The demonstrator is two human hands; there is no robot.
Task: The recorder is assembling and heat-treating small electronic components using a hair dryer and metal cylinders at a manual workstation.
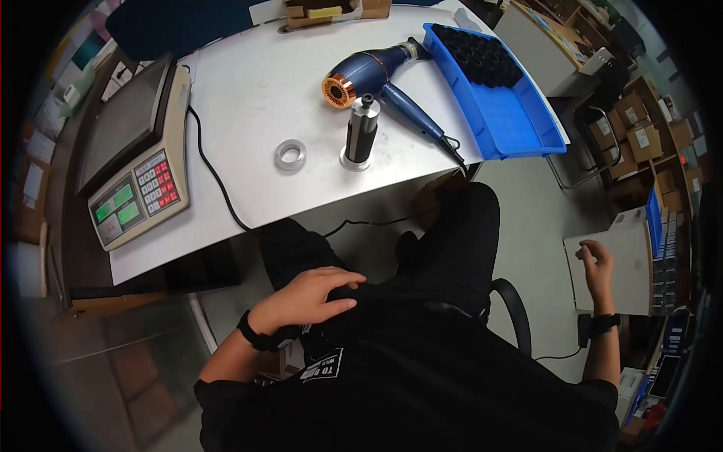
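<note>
My left hand (312, 296) rests on my lap, its fingers stretched out and the thumb apart, holding nothing. Raised at the far right, away from the table, is my right hand (597, 270); its fingers are loosely bent and I see nothing in them. On the white table (233, 113) in front of me lies a dark blue hair dryer (376, 71) with a copper-coloured rear grille. Near it a black and silver cylindrical tool (362, 134) stands upright on a round base. Left of that a roll of tape (290, 154) lies flat. Neither hand touches these things.
A beige weighing scale (139, 200) with a lit green display fills the table's left side. At the right edge sits a blue tray (520, 117) with several black round parts (482, 60). A cardboard box (369, 9) stands at the back. A black cable (207, 162) runs over the table edge.
</note>
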